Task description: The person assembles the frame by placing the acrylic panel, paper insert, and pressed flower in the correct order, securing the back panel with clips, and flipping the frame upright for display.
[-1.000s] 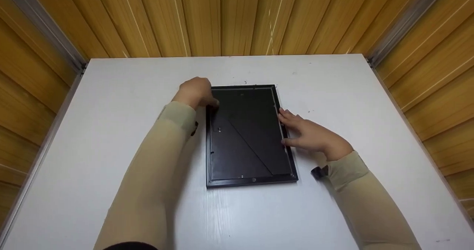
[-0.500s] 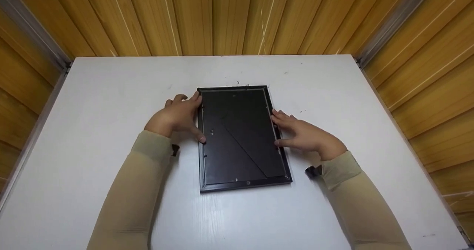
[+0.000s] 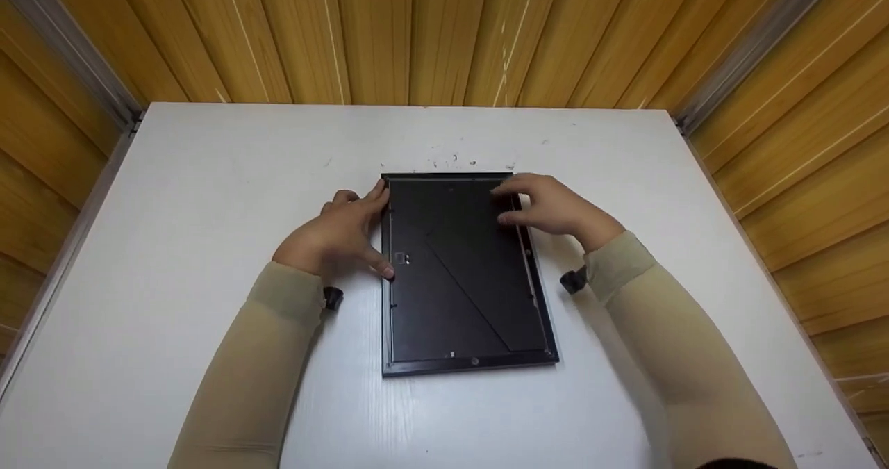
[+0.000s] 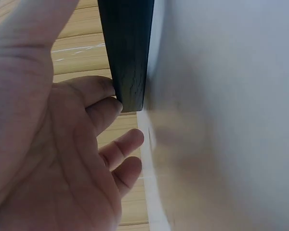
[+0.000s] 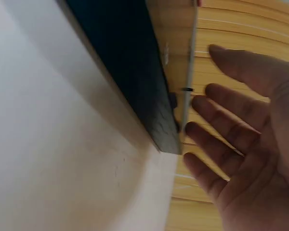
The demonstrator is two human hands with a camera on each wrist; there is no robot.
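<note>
A black picture frame [image 3: 465, 281] lies back side up on the white table. Its backing board shows a diagonal seam and small metal tabs along the rim. My left hand [image 3: 337, 236] rests on the left rim, thumb and fingers spread along it. In the left wrist view, fingertips [image 4: 113, 103] touch the frame's side near its far corner. Over the upper right rim, my right hand [image 3: 555, 205] is spread with nothing held. In the right wrist view its fingers [image 5: 221, 139] are extended beside the rim and bent tabs [image 5: 173, 100]; contact there is hard to tell.
The white table [image 3: 229, 177] extends around the frame, with small dark specks [image 3: 455, 158] beyond its far edge. Wood-patterned walls [image 3: 417, 38] enclose the back and sides. Black wrist devices [image 3: 573, 281] sit under the sleeves.
My left hand slid from the upper left corner to the left rim. My right hand then moved from the middle right rim up toward the upper right corner.
</note>
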